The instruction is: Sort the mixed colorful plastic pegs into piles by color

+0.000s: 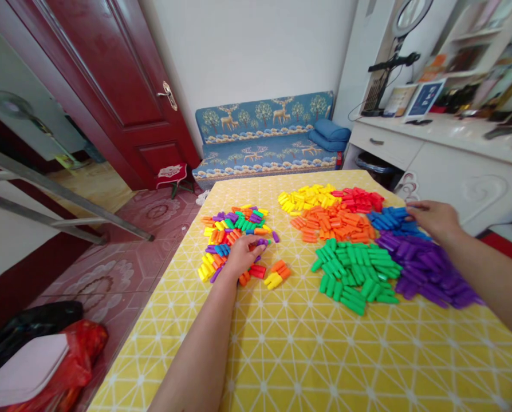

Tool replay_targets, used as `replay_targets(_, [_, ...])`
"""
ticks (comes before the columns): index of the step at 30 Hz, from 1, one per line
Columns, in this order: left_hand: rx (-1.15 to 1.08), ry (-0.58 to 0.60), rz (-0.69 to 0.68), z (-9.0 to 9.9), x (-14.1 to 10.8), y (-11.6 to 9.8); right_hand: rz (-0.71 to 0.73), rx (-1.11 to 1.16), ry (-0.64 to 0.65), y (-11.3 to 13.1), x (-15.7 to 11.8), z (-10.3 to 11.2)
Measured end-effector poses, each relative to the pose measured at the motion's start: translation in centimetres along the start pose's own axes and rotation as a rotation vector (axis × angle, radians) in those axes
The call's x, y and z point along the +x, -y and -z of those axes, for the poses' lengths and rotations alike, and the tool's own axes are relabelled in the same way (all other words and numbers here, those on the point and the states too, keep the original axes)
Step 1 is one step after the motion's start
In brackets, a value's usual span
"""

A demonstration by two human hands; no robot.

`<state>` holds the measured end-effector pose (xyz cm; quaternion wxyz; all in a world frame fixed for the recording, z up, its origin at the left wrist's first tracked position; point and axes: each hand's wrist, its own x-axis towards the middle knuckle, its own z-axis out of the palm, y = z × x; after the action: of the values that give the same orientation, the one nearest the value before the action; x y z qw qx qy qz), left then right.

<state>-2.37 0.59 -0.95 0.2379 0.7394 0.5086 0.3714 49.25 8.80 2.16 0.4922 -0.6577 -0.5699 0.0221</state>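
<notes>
My left hand (244, 254) reaches into a mixed-colour pile (234, 223) of small plastic pieces, its fingertips closed round a purple piece (262, 242). At the right, my right hand (436, 219) is over the edge of the blue pile (391, 220), thumb and finger pinched together; what they hold, if anything, is too small to tell. Near it lie purple (428, 266), green (353, 269), orange (335, 223), red (361, 200) and yellow (310, 198) piles. A few orange and yellow pieces (277, 274) lie together right of my left hand.
A yellow patterned cloth (282, 355) covers the table. Behind it stands a blue sofa (260, 137). A white cabinet (466, 171) is at the right, with a bin (374, 164) beside it. On the left are a metal ladder (58, 212) and bags (79, 355) on the floor.
</notes>
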Motion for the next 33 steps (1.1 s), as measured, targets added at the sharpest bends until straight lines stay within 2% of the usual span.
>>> replay_targets(2, [0.002, -0.005, 0.004, 0.0, 0.0, 0.0, -0.284, -0.117, 0.112, 0.5, -0.3, 0.2])
replay_targets(3, [0.007, -0.01, 0.004, 0.1, 0.1, 0.0, -0.373, -0.192, 0.147, 1.0, -0.5, 0.2])
replay_targets(4, [0.015, -0.018, 0.005, 0.1, 0.1, 0.0, -0.386, -0.251, 0.143, 1.7, -0.7, 0.2])
replay_targets(7, [0.018, -0.03, 0.02, 0.1, 0.1, -0.1, -0.214, -0.393, 0.005, 5.1, -1.9, -0.5])
replay_targets(9, [-0.027, -0.041, 0.038, 0.1, 0.1, -0.1, -0.02, -0.342, -0.067, 8.6, -3.6, -1.6])
replay_targets(10, [-0.065, -0.051, 0.048, 0.0, 0.1, -0.2, 0.092, -0.254, -0.049, 10.7, -4.8, -2.5])
replay_targets(12, [-0.149, -0.066, 0.064, 0.0, 0.0, -0.5, 0.277, -0.036, 0.105, 15.2, -8.2, -4.6])
replay_targets(14, [-0.22, -0.069, 0.067, 0.0, 0.0, -0.8, 0.384, 0.143, 0.319, 19.5, -12.4, -7.3])
replay_targets(17, [-0.26, -0.062, 0.048, 0.1, -0.2, -1.2, 0.381, 0.302, 0.591, 23.8, -18.9, -11.6])
replay_targets(19, [-0.259, -0.05, 0.039, 0.2, -0.3, -1.3, 0.275, 0.355, 0.633, 24.9, -22.0, -13.9])
replay_targets(22, [-0.297, -0.009, 0.043, 0.1, -0.3, -1.2, 0.1, 0.419, 0.571, 24.7, -24.2, -15.8])
replay_targets(27, [-0.371, 0.045, 0.064, -0.2, -0.2, -1.1, -0.047, 0.625, 0.578, 23.8, -23.7, -15.9])
replay_targets(33, [-0.211, 0.027, 0.006, 0.2, -0.1, -1.3, -0.061, 0.598, 0.572, 23.9, -24.1, -16.1])
